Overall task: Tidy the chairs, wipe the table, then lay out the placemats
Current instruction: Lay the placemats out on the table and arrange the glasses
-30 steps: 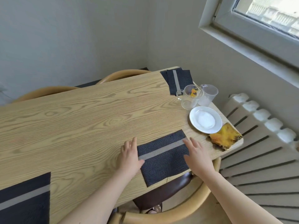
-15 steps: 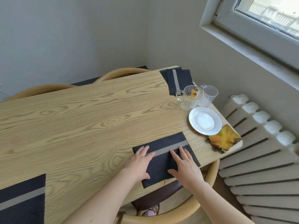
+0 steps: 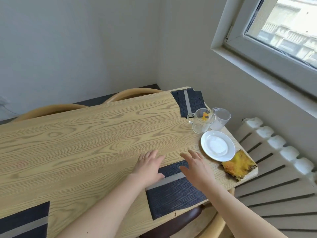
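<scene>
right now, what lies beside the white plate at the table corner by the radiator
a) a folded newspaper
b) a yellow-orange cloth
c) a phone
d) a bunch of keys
B: a crumpled yellow-orange cloth lies at the corner of the table, right beside the white plate on its near side.

bright, soft daylight enters through the window (image 3: 283,40) at upper right, its glass washed out. the tabletop (image 3: 85,143) is evenly lit with faint shadows; its edges bow from wide-angle distortion.
</scene>
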Demonstrator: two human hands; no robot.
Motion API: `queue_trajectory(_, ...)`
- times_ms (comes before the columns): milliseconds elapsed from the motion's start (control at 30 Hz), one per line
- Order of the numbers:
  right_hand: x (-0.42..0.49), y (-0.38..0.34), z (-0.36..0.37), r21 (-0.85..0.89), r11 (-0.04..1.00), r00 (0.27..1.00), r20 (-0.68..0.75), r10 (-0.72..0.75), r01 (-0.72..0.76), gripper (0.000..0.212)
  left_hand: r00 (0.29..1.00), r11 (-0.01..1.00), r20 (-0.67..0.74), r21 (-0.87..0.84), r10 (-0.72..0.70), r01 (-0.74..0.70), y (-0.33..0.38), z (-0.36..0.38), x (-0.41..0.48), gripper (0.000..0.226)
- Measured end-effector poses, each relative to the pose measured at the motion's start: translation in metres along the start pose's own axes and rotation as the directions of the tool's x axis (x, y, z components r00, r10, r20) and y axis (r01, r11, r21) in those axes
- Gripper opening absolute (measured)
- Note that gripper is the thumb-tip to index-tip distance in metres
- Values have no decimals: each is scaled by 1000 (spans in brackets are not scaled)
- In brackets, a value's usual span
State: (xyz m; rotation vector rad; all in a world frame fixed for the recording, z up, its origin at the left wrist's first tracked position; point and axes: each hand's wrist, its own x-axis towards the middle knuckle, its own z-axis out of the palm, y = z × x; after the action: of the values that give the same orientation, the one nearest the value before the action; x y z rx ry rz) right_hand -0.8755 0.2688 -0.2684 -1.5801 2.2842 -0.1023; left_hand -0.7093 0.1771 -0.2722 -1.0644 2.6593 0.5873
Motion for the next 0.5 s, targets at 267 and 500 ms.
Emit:
queue_trajectory(267, 74, -16, -78, -45, 994, 984, -145, -105, 100, 42, 985, 995, -174, -97, -20, 3, 4, -91, 51, 75)
queue_trajectory(500, 152, -4, -104, -69, 994, 987, -136, -91, 82, 41, 976, 990, -207, -133, -69, 42, 1, -126, 113, 73)
